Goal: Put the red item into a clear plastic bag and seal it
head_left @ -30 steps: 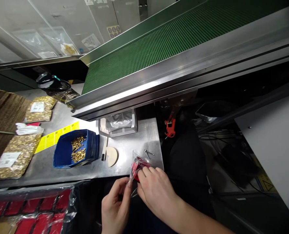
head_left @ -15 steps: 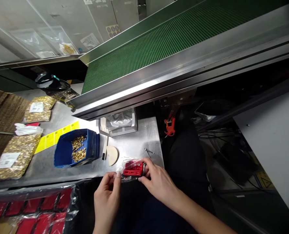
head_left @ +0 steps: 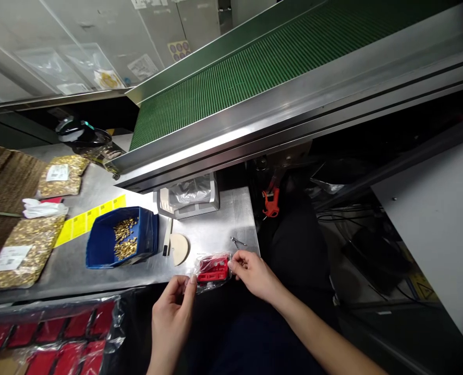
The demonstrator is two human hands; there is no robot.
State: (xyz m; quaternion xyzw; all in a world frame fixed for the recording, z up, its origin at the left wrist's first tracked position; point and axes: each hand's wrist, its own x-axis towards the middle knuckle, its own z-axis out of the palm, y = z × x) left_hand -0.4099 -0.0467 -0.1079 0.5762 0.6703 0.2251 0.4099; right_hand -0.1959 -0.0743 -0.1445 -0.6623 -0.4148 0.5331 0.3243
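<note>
The left hand [head_left: 172, 317] and right hand [head_left: 255, 273] pinch opposite ends of a clear bag [head_left: 212, 269] holding a red part [head_left: 213, 270], long axis left-right, at the steel table [head_left: 216, 234] front edge.

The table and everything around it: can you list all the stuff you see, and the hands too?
red part in clear bag: 1, red, front edge of the table, held at both ends
blue bin: 1, blue, on the table, small gold pieces inside
gold packets: 3, gold with white labels, left side of the table
yellow strip: 1, yellow, beside the bin
round wooden piece: 1, tan, right of the bin
conveyor belt: 1, green, above the table
metal table: 1, silver
red parts in plastic: several, red, lower left
left hand: 1, pinching the bag's left end
right hand: 1, pinching the bag's right end
</note>
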